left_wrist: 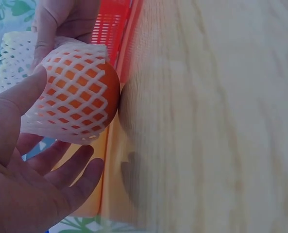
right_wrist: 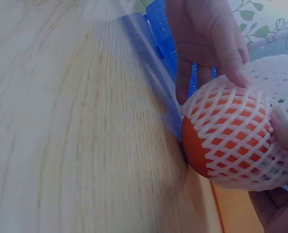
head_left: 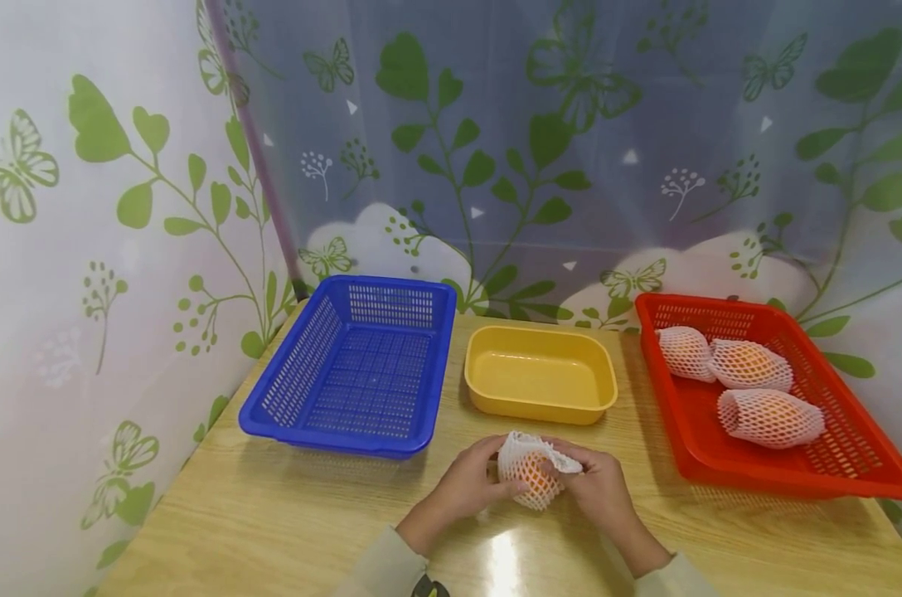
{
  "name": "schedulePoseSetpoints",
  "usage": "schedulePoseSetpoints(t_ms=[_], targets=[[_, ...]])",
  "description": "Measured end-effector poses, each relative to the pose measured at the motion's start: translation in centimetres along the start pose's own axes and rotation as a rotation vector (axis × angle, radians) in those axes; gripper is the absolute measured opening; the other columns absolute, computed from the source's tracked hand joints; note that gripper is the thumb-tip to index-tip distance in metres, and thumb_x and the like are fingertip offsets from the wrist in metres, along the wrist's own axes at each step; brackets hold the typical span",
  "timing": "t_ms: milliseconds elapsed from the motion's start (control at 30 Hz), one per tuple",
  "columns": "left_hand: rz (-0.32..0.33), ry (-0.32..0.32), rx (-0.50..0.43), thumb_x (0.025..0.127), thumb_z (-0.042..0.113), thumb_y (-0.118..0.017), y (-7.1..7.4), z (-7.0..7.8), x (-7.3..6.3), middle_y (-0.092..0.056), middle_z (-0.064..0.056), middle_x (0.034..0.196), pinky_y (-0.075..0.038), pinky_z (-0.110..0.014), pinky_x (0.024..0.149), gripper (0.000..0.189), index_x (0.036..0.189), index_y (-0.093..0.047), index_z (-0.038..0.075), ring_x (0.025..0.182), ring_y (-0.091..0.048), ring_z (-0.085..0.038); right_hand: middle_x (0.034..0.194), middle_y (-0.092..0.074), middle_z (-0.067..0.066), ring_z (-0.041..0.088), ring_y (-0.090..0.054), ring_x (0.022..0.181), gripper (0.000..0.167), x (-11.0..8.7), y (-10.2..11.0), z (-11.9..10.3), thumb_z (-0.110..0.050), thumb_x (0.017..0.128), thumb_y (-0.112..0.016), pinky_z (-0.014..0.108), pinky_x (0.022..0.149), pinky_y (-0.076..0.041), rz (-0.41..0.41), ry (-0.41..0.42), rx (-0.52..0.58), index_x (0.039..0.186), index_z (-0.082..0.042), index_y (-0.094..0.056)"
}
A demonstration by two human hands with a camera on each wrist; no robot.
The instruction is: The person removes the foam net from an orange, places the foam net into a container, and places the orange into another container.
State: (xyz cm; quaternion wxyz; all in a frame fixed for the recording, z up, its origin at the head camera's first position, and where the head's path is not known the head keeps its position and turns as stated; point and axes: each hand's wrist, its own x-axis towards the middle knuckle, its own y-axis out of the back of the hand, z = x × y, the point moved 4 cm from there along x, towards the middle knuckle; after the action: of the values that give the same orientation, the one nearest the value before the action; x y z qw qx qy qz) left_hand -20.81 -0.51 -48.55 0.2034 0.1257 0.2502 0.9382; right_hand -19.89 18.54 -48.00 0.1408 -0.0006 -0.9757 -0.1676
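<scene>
Both hands hold an orange (head_left: 533,476) in a white foam net (head_left: 516,449) above the table, in front of the yellow bin. My left hand (head_left: 467,481) grips it from the left, thumb on the net; in the left wrist view its other fingers spread below and behind. My right hand (head_left: 602,491) pinches the net on the right, where its loose end (left_wrist: 12,56) sticks out past the fruit. At the opposite end the orange's bare skin (right_wrist: 194,150) shows, close over the wood. Parts of the fingers behind the fruit are hidden.
A blue basket (head_left: 439,365) stands at the left, a yellow bin (head_left: 540,410) in the middle. The red basket (head_left: 690,439) at the right holds several net-wrapped fruits (head_left: 770,417). All stand on a wooden table (head_left: 309,522), with patterned curtains (head_left: 481,207) behind and at the side.
</scene>
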Motion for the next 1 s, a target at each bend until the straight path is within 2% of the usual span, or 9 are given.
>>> schedulePoseSetpoints(t_ms=[100, 200, 300, 433, 633, 800, 900, 1000], targets=[[0.005, 0.005, 0.004, 0.083, 0.030, -0.078, 0.07, -0.16, -0.01, -0.058, -0.009, 0.131, -0.048, -0.036, 0.097, 0.061, 0.136, -0.054, 0.010, 0.112, -0.059, -0.022, 0.115, -0.069, 0.012, 0.005, -0.062, 0.104, 0.038, -0.10, -0.05, -0.03, -0.013, 0.081, -0.079, 0.020, 0.086, -0.050, -0.011, -0.027, -0.057, 0.116, -0.002, -0.070], [0.008, 0.014, 0.013, 0.083, 0.029, -0.078, 0.08, -0.32, 0.06, -0.059, -0.008, 0.129, -0.048, -0.034, 0.096, 0.059, 0.134, -0.056, 0.010, 0.111, -0.059, -0.020, 0.126, -0.064, 0.010, 0.016, -0.059, 0.114, 0.049, -0.21, -0.16, 0.12, -0.018, 0.083, -0.078, 0.029, 0.096, -0.047, -0.060, -0.078, -0.086, 0.128, -0.007, -0.063], [0.015, 0.024, 0.018, 0.083, 0.029, -0.078, 0.07, -0.41, 0.14, -0.060, -0.007, 0.128, -0.046, -0.035, 0.099, 0.055, 0.131, -0.058, 0.010, 0.114, -0.057, -0.019, 0.133, -0.058, 0.013, 0.027, -0.054, 0.121, 0.059, -0.33, -0.44, 0.43, -0.019, 0.083, -0.078, 0.039, 0.100, -0.044, -0.134, -0.124, -0.063, 0.136, -0.007, -0.055], [0.031, 0.045, 0.029, 0.084, 0.029, -0.077, 0.16, -0.48, 0.13, -0.061, -0.005, 0.126, -0.044, -0.038, 0.102, 0.050, 0.127, -0.060, 0.011, 0.119, -0.055, -0.021, 0.134, -0.057, 0.014, 0.030, -0.051, 0.123, 0.068, -0.49, -0.86, 0.74, -0.020, 0.082, -0.078, 0.045, 0.102, -0.043, -0.214, -0.151, -0.024, 0.142, -0.007, -0.048], [0.063, 0.031, 0.013, 0.086, 0.023, -0.075, 0.39, -0.49, 0.16, -0.064, -0.006, 0.120, -0.049, -0.036, 0.095, 0.038, 0.121, -0.065, 0.009, 0.113, -0.059, -0.021, 0.131, -0.059, 0.011, 0.027, -0.051, 0.123, 0.071, -0.55, -0.95, 0.68, -0.020, 0.080, -0.080, 0.044, 0.102, -0.041, -0.228, -0.141, -0.014, 0.142, -0.007, -0.048], [0.128, 0.060, 0.017, 0.086, 0.024, -0.074, 0.66, -0.52, 0.15, -0.069, -0.001, 0.105, -0.050, -0.034, 0.088, 0.030, 0.112, -0.070, 0.010, 0.100, -0.062, -0.016, 0.131, -0.061, 0.010, 0.024, -0.053, 0.121, 0.070, -0.55, -0.94, 0.73, -0.019, 0.079, -0.081, 0.038, 0.101, -0.042, -0.226, -0.136, -0.034, 0.140, -0.004, -0.050], [0.165, 0.084, 0.016, 0.086, 0.027, -0.075, 0.81, -0.55, 0.15, -0.069, 0.002, 0.096, -0.049, -0.034, 0.084, 0.026, 0.108, -0.072, 0.012, 0.093, -0.061, -0.013, 0.128, -0.062, 0.010, 0.024, -0.055, 0.118, 0.066, -0.56, -0.89, 0.77, -0.020, 0.079, -0.081, 0.041, 0.101, -0.043, -0.215, -0.137, -0.044, 0.136, -0.003, -0.053], [0.159, 0.108, 0.011, 0.086, 0.030, -0.074, 0.77, -0.53, 0.14, -0.070, 0.002, 0.102, -0.049, -0.036, 0.086, 0.031, 0.112, -0.071, 0.013, 0.095, -0.062, -0.015, 0.123, -0.065, 0.010, 0.025, -0.056, 0.117, 0.058, -0.56, -0.77, 0.92, -0.022, 0.079, -0.082, 0.047, 0.103, -0.042, -0.198, -0.151, -0.059, 0.129, -0.003, -0.059]])
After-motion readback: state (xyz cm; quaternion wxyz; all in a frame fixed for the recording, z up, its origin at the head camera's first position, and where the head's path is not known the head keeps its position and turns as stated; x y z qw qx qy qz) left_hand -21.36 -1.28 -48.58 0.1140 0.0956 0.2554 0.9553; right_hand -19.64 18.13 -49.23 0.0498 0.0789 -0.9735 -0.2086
